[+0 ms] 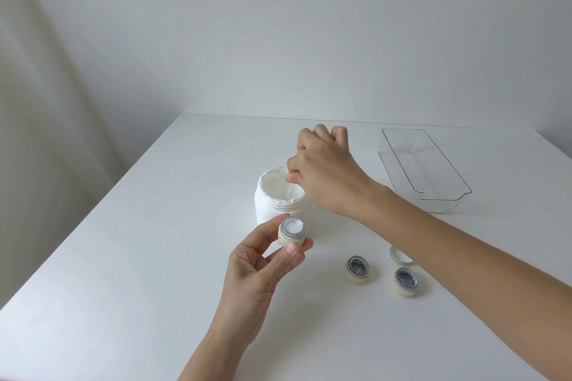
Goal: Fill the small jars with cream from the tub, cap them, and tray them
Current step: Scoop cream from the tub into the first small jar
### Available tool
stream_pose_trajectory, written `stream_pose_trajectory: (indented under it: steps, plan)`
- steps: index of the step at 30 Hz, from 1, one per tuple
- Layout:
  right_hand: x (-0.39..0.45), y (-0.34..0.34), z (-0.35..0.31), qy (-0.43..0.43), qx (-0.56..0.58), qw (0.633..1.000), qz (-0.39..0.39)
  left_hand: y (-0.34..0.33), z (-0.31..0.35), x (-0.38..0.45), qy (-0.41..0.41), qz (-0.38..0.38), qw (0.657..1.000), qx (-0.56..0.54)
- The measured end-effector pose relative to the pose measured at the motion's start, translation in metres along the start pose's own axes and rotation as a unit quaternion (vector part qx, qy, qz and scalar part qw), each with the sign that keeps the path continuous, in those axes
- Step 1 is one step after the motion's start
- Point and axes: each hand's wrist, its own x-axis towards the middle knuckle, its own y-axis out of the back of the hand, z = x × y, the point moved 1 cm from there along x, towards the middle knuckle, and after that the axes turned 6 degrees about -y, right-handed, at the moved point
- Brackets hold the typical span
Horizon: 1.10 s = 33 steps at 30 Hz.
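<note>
The left hand (266, 260) holds up a small jar (292, 231), pinching it between the thumb and the fingers. The jar has white cream inside and no cap on. It is just in front of the big white tub (272, 209), which stands open on the white surface (154, 257) with cream smeared round its rim.

The right hand (322, 164) is over the mouth of the tub. Its fingers are curled, and the fingertips pinch something thin and white that dips into the tub. You cannot tell what that thing is.

Two more small jars sit on the surface to the right, one (357, 268) nearer the tub and one (405, 281) further right. Both are open, and inside they look grey. A round cream-coloured cap (397, 255) lies just behind them, partly hidden by the right arm.

A clear plastic tray (433, 192) sits at the far right of the surface, well apart from the jars.
</note>
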Motion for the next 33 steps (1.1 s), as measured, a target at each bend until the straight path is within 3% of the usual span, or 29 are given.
stream_pose_trajectory:
  steps: [3, 8, 14, 19, 22, 25, 33]
  plan:
    - [0.006, -0.002, -0.003, -0.022, 0.05, 0.997, -0.048, 0.0, 0.0, 0.0, 0.0, 0.007, 1.0, -0.009]
    - [0.004, -0.002, 0.017, -0.152, 0.183, 0.969, -0.059, -0.002, 0.0, -0.001, 0.002, -0.001, 1.0, 0.014]
    - [-0.013, -0.007, 0.045, -0.313, 0.339, 0.884, -0.074, -0.002, 0.001, -0.002, 0.005, -0.009, 1.0, 0.022]
    - [-0.026, -0.006, 0.052, -0.361, 0.477, 0.793, -0.116, 0.0, 0.001, -0.001, -0.003, -0.004, 0.999, 0.049]
    - [-0.039, -0.002, 0.052, -0.354, 0.522, 0.765, -0.134, 0.001, 0.001, -0.001, -0.015, 0.007, 0.997, 0.07]
    - [-0.054, 0.002, 0.047, -0.341, 0.529, 0.764, -0.145, 0.001, 0.001, -0.001, -0.022, 0.005, 0.997, 0.074]
    - [-0.075, -0.003, 0.035, -0.323, 0.477, 0.807, -0.132, 0.0, 0.001, -0.001, -0.019, -0.001, 0.998, 0.063]
